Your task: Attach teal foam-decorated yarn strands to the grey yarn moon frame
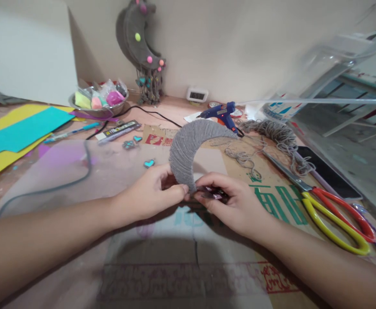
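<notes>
A crescent shape wrapped in grey yarn [188, 143] lies on the cardboard in front of me, its near tip pointing toward me. My left hand [149, 193] pinches that near tip between thumb and fingers. My right hand [236, 201] is closed just to the right of the tip, with a small dark shiny piece [214, 194] under its fingers. Both hands touch at the tip of the crescent.
Scissors with red and yellow handles [332, 210] lie at the right beside a phone [326, 171]. Loose grey yarn [271, 137] and a blue glue gun [221, 113] sit behind. A bowl of coloured clay [99, 101], coloured paper sheets [16, 133] and small teal hearts [149, 163] lie at the left. A finished moon decoration [139, 47] leans on the wall.
</notes>
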`<action>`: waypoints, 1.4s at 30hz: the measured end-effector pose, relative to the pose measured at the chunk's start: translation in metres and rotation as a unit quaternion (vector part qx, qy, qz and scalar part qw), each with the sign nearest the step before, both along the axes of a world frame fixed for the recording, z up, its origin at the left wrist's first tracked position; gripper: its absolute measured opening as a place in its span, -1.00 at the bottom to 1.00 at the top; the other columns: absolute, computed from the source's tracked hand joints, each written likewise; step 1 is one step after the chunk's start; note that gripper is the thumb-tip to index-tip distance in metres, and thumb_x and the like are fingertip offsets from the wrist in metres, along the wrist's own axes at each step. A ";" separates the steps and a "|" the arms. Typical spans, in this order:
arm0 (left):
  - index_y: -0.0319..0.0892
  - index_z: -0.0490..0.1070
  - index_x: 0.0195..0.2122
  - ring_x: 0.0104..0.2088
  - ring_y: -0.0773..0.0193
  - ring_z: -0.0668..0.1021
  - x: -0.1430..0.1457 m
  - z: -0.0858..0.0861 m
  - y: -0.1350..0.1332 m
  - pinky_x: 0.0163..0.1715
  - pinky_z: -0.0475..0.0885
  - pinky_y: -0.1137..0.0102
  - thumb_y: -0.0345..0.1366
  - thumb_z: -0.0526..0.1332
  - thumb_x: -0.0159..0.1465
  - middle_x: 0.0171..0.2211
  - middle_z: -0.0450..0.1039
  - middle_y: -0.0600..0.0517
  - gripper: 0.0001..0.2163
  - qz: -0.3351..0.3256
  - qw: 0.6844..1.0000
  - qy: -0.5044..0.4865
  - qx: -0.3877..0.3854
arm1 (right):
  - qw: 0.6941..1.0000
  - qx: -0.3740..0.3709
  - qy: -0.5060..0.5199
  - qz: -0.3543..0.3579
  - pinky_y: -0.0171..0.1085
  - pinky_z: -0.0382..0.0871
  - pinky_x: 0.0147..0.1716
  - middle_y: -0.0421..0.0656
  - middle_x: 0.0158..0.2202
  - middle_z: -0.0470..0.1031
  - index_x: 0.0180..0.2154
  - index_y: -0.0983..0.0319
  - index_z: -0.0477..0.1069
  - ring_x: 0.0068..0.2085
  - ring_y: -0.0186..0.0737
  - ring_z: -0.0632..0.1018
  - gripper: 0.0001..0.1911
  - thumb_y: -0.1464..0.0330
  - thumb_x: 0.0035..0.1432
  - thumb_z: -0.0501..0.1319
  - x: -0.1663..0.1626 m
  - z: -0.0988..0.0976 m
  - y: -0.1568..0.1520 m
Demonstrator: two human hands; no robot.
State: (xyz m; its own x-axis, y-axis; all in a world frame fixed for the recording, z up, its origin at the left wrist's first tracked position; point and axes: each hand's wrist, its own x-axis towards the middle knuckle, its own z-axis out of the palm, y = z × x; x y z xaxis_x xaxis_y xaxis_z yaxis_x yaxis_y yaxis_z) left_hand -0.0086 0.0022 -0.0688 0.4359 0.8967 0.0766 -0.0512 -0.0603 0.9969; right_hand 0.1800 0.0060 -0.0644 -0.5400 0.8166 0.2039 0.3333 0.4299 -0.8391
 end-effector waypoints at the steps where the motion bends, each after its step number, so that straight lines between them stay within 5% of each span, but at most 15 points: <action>1: -0.24 0.38 -0.42 -0.43 0.36 0.48 -0.001 0.000 0.000 -0.38 0.42 0.48 -0.47 0.14 0.11 -0.50 0.45 0.09 -0.94 0.000 1.000 0.000 -0.002 | 1.000 -0.006 0.003 0.000 -0.47 0.30 -0.50 -0.28 -0.44 0.52 -0.34 0.23 0.44 -0.45 -0.43 0.49 -0.86 0.54 0.07 0.17 0.000 0.000 0.000; 7: -0.25 0.39 -0.44 -0.46 0.34 0.48 -0.004 -0.005 0.000 -0.41 0.42 0.44 -0.33 0.13 0.24 -0.52 0.44 0.04 -0.85 0.018 1.000 0.001 -0.014 | 0.999 0.033 -0.014 0.009 -0.43 0.38 -0.41 -0.24 -0.36 0.53 -0.28 0.22 0.43 -0.38 -0.40 0.52 -0.92 0.47 0.15 0.19 0.004 0.001 0.001; 12: -0.24 0.38 -0.43 -0.47 0.36 0.50 -0.002 -0.006 -0.002 -0.42 0.43 0.47 -0.30 0.15 0.25 -0.52 0.45 0.06 -0.84 0.031 0.997 -0.022 -0.064 | 0.972 0.225 -0.071 -0.024 -0.32 0.36 -0.37 -0.14 -0.27 0.51 -0.08 0.25 0.38 -0.31 -0.29 0.50 -0.78 0.33 0.26 0.13 0.015 0.007 0.008; 18: -0.23 0.37 -0.44 -0.48 0.39 0.51 0.000 -0.005 -0.003 -0.46 0.41 0.52 -0.32 0.17 0.24 -0.52 0.45 0.09 -0.86 0.052 0.993 -0.043 -0.101 | 0.902 0.391 -0.180 -0.024 -0.23 0.32 -0.31 -0.11 -0.32 0.52 -0.09 0.29 0.44 -0.31 -0.22 0.48 -0.79 0.40 0.23 0.18 0.019 0.002 0.012; 42: -0.22 0.35 -0.46 -0.49 0.35 0.52 0.000 -0.001 -0.001 -0.44 0.46 0.45 -0.34 0.16 0.19 -0.53 0.45 0.08 -0.89 0.061 0.998 0.018 -0.028 | 0.888 0.399 -0.228 -0.024 -0.24 0.27 -0.36 -0.11 -0.37 0.53 -0.16 0.30 0.48 -0.37 -0.22 0.44 -0.82 0.39 0.24 0.16 0.015 0.003 0.005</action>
State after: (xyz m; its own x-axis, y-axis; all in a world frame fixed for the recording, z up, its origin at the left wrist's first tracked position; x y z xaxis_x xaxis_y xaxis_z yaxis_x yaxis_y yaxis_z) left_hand -0.0083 0.0011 -0.0698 0.3245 0.9458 0.0102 -0.0107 -0.0071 0.9999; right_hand 0.1945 0.0112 -0.0610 -0.6840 0.5341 0.4968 0.5939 0.8032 -0.0460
